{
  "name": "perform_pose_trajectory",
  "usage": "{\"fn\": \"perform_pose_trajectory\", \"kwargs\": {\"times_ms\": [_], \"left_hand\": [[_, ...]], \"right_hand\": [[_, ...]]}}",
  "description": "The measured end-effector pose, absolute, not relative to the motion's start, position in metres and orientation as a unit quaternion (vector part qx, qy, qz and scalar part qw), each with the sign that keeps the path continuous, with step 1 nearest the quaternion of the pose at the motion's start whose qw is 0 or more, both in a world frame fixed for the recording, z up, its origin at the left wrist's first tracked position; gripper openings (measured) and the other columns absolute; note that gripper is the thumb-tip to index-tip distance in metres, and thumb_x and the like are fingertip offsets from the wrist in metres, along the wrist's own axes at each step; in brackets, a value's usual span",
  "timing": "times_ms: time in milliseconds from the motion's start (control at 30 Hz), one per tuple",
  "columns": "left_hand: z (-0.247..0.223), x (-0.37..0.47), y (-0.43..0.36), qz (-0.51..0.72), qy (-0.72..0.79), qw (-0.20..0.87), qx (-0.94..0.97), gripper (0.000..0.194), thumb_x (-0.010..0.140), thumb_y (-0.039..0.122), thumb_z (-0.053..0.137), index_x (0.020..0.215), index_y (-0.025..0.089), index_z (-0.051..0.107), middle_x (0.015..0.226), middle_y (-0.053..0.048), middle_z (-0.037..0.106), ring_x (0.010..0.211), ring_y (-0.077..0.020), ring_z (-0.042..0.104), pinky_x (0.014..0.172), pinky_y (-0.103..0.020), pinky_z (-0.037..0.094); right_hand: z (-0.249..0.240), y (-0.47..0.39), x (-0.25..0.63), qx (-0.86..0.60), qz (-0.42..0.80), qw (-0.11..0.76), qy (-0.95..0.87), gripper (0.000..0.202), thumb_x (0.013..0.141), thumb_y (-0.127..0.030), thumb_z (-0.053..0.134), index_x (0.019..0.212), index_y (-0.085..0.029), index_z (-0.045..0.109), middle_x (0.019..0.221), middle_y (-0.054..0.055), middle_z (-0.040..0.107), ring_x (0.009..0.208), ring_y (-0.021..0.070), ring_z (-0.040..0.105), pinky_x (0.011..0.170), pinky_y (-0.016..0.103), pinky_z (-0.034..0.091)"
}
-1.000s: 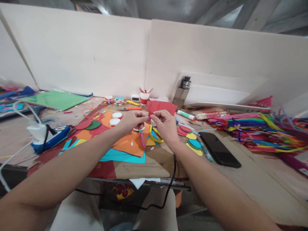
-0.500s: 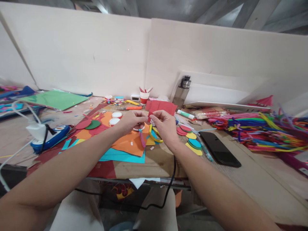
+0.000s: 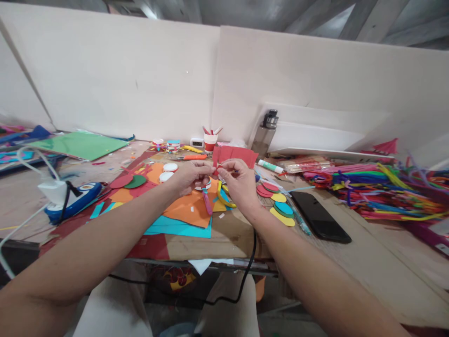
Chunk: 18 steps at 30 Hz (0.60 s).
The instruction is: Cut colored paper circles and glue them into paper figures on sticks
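Note:
Fingertips of my left hand [image 3: 192,177] and my right hand [image 3: 239,181] meet above the table, pinching a small red paper piece [image 3: 218,169] between them. Just behind it lies a stack of red paper [image 3: 238,154]. Below my left fingers sits a white round piece [image 3: 202,186], partly hidden, with a pink strip [image 3: 206,203] hanging toward me. Yellow-handled scissors [image 3: 226,196] rest under my right hand. Orange sheets [image 3: 189,213] and blue sheets [image 3: 178,228] are spread beneath. Two white round lids [image 3: 166,177] stand beside my left hand.
On the right are coloured paper discs [image 3: 280,208], a black phone [image 3: 319,217], a glue stick [image 3: 270,166] and a heap of pipe cleaners [image 3: 372,187]. A bottle [image 3: 264,135] leans at the back. A power strip [image 3: 73,201] with cables lies left; a black cable [image 3: 250,262] hangs in front.
Both hands stay in nearly the same place. The small red paper piece has shifted and turned slightly between my fingertips, and my left fingers have moved a little.

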<state>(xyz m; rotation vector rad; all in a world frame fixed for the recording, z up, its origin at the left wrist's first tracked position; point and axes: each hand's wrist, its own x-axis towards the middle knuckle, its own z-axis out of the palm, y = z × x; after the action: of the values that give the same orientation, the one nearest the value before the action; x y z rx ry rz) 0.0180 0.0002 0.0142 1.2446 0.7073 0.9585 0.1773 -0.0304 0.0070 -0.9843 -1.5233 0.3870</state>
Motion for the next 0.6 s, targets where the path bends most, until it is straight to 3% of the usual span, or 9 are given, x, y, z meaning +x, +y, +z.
{"fn": "perform_pose_trajectory", "kwargs": {"times_ms": [300, 600], "left_hand": [[0.0146, 0.0149, 0.0068, 0.463, 0.344, 0.629, 0.522, 0.017, 0.069, 0.024, 0.072, 0.066, 0.012, 0.06, 0.049, 0.001, 0.051, 0.04, -0.0038, 0.043, 0.036, -0.015, 0.022], [0.0103, 0.0168, 0.0067, 0.472, 0.32, 0.6, 0.561, 0.022, 0.067, 0.028, 0.077, 0.067, 0.011, 0.062, 0.047, 0.001, 0.051, 0.039, -0.0035, 0.041, 0.037, -0.015, 0.021]], "right_hand": [[-0.0016, -0.0318, 0.1754, -0.439, 0.145, 0.53, -0.711, 0.013, 0.082, -0.033, 0.063, 0.083, -0.021, 0.065, 0.08, 0.002, 0.066, 0.074, 0.0165, 0.055, 0.068, 0.03, 0.042], [0.0051, -0.0305, 0.1763, -0.451, 0.232, 0.55, -0.663, 0.017, 0.079, -0.035, 0.064, 0.079, -0.019, 0.064, 0.076, 0.0, 0.065, 0.064, 0.0124, 0.05, 0.061, 0.027, 0.039]]}}
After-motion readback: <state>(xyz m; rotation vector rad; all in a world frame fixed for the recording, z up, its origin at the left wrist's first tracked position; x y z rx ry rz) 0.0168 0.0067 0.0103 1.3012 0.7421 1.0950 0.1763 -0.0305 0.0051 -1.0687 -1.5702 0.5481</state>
